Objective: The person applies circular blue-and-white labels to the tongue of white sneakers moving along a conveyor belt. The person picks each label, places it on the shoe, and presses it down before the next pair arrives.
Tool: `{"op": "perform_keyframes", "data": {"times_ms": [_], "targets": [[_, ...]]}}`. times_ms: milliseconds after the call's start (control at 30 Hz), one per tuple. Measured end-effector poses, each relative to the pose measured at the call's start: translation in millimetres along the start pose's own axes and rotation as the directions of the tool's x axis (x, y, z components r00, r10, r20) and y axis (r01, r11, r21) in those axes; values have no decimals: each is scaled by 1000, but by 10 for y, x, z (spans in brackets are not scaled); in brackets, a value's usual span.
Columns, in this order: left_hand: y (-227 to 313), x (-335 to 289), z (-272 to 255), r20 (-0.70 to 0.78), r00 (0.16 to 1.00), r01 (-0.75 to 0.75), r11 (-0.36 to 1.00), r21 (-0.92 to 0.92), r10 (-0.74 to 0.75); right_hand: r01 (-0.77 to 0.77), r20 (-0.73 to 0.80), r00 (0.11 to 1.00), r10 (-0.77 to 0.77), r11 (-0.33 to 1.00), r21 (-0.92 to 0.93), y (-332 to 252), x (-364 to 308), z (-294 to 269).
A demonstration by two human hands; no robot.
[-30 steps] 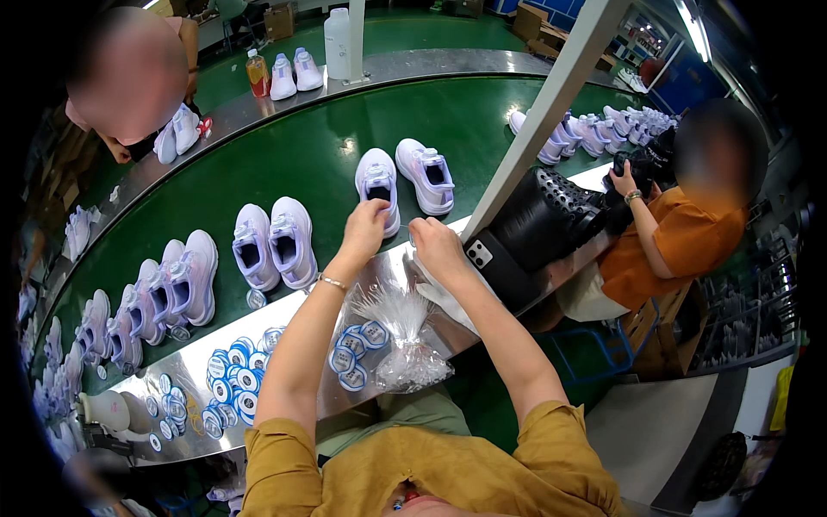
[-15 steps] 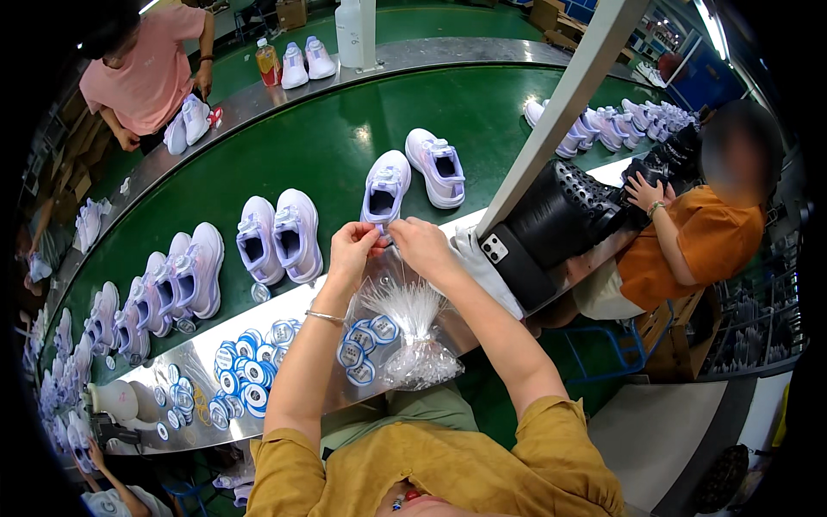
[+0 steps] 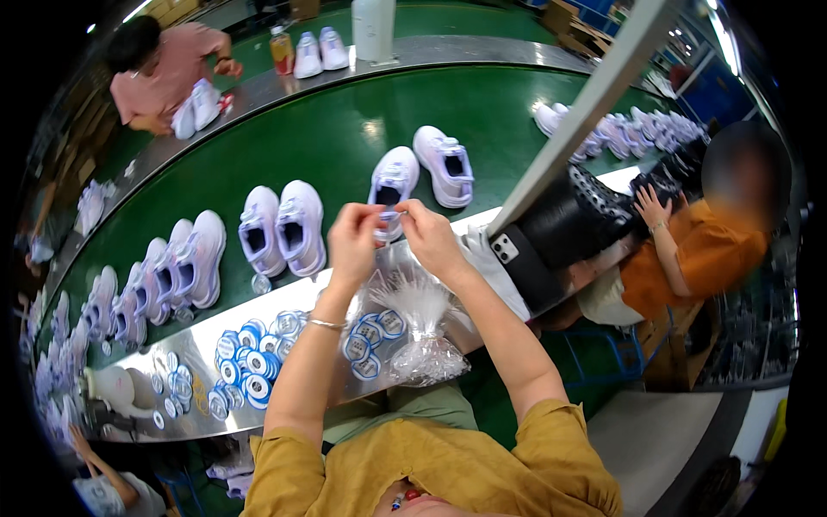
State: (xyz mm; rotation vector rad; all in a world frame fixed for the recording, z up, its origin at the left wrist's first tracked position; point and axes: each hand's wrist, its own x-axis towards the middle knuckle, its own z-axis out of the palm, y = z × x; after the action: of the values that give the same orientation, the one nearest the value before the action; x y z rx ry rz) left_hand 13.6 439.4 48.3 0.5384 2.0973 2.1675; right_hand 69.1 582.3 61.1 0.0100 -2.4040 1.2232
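Green-surfaced belt [image 3: 345,121] is carrying a row of pale lilac shoes [image 3: 207,258] at left, while blue-and-white discs [image 3: 256,362] are lying on the metal ledge [image 3: 297,405] below. Next, the left hand [image 3: 355,239] is curling its fingers narrowly; whether they are gripping anything is too blurred to tell. Just beyond, the nearest shoe [image 3: 395,172] is standing heel toward both hands. The right hand [image 3: 427,237] is pinching thumb and forefinger nearly together, contents unclear, above clear plastic strands [image 3: 422,308]. Rightmost, a person in orange [image 3: 711,258] is facing the ledge.
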Motion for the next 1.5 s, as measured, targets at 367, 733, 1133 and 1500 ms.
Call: {"op": "perform_keyframes", "data": {"times_ms": [367, 733, 1133, 1500], "targets": [[-148, -58, 141, 92, 991, 103, 994, -21, -101, 72, -22, 997, -70, 985, 157, 119, 66, 56], [-220, -21, -43, 42, 999, 26, 1000, -13, -26, -296, 172, 955, 243, 699, 651, 169, 89, 183], [-215, 23, -53, -51, 999, 9, 987, -159, -17, -155, 26, 986, 166, 838, 523, 190, 169, 180], [-173, 10, -143, 97, 986, 152, 960, -235, -133, -205, 150, 978, 148, 826, 525, 114, 188, 257]]}}
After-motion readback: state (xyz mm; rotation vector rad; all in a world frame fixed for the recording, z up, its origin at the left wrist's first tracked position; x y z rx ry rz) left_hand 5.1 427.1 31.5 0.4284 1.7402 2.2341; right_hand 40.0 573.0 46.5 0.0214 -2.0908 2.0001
